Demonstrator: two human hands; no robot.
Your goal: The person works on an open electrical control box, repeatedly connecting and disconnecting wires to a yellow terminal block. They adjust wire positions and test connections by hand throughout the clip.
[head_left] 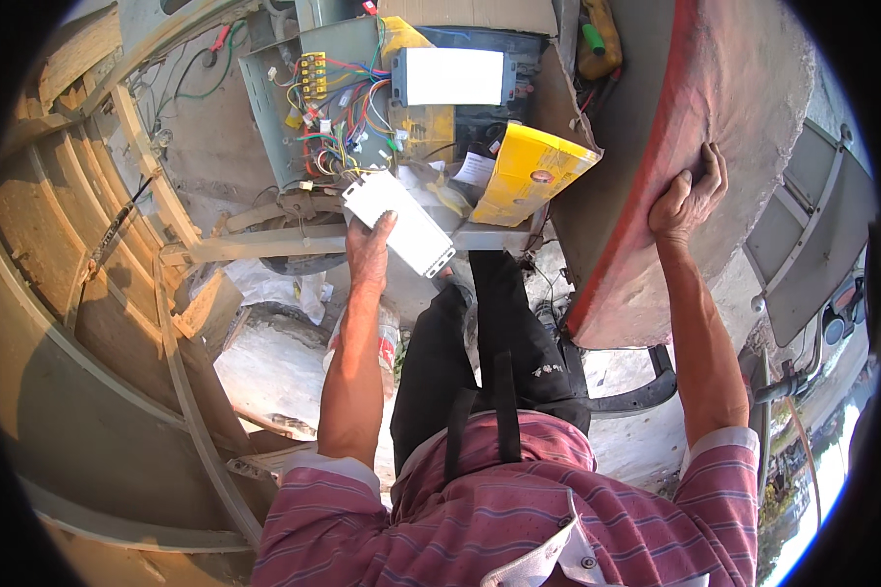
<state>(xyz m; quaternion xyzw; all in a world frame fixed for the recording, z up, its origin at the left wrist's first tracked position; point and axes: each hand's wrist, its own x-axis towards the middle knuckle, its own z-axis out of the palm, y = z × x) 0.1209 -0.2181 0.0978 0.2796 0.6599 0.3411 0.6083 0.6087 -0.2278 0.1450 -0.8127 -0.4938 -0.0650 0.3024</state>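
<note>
My left hand (370, 252) grips a white rectangular controller box (401, 223) with slotted metal ends, its thumb on the top face. Coloured wires (357, 122) with small plugs run in a tangle just beyond it; whether any joins the held box is not clear. A second white-topped controller box (455, 76) lies farther off, with wires at its left end. My right hand (690, 196) rests on a worn grey seat-like panel with a red edge (628, 186); its fingers are partly bent and nothing is in them.
A yellow carton (533, 176) leans at the right of the open compartment. A yellow terminal block (313, 75) is on the grey metal plate (264, 122). A metal crossbar (294, 243) spans in front of my legs. Wooden framing (88, 215) stands at the left.
</note>
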